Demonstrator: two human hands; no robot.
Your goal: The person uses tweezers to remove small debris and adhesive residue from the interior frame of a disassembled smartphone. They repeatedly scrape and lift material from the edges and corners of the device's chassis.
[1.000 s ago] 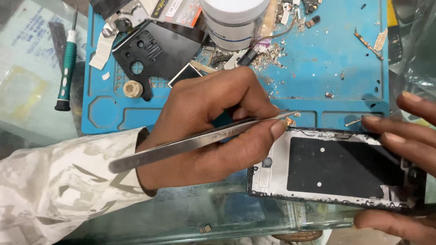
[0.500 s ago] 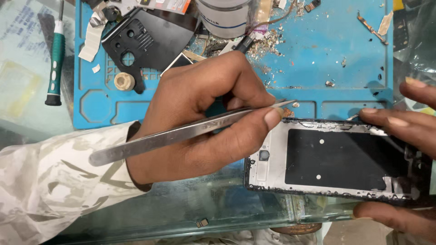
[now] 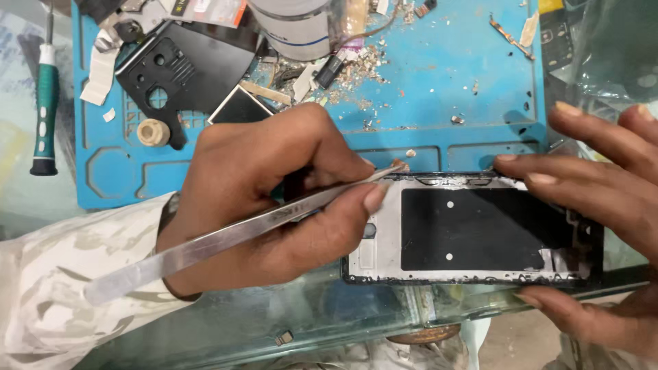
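A: We see our left hand [image 3: 274, 199] closed around a pair of steel tweezers [image 3: 233, 236], thumb and fingers pinching the 2 blades together. The tips rest at the top left corner of the opened phone frame [image 3: 473, 229].

B: And our right hand [image 3: 603, 219]?

A: It steadies the frame from the other end. The fingers lie fairly flat and spread along the top edge, and the thumb presses the lower edge, so the frame sits clamped between them, not wrapped in a fist.

B: Where does the frame lie?

A: On the glass tabletop [image 3: 288, 315], just below the blue work mat [image 3: 439, 89], touching its near edge. A dark rectangular sheet covers most of its inside.

B: What else do we see around it?

A: On the mat, a black plastic back cover [image 3: 181, 68], a white cylindrical container [image 3: 291, 27] and scattered crumbs of debris. 1 green-handled screwdriver [image 3: 46, 109] lies left of the mat, well apart from both hands.
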